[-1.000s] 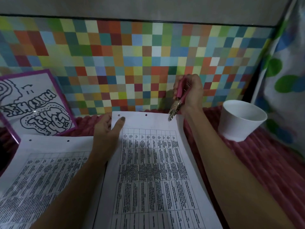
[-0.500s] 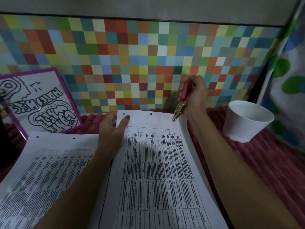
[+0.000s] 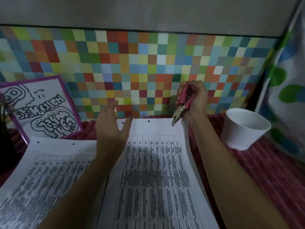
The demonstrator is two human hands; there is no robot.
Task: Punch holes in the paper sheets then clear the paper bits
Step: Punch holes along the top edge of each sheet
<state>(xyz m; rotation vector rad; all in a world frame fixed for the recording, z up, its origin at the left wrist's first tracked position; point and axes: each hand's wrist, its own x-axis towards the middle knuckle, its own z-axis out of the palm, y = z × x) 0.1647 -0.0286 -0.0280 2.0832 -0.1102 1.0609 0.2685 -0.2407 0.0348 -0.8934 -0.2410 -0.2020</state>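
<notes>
the right hand point(image 3: 195, 100) grips the pink handles of a hole punch point(image 3: 182, 103) at about 1 o'clock in the view, its metal nose angled down onto the far edge of the right sheet point(image 3: 156, 171) near that sheet's 1 o'clock corner, with two punched holes point(image 3: 148, 121) along the same edge toward 11 o'clock. the left hand point(image 3: 112, 131) is open, fingers spread and holding nothing, over the sheet's 11 o'clock corner. a second sheet point(image 3: 49, 171) with holes lies at 8 o'clock, a white cup point(image 3: 244, 129) stands on the red blanket point(image 3: 272, 179) at 3 o'clock, and a purple-framed drawing point(image 3: 42, 109) leans at 10 o'clock.
</notes>
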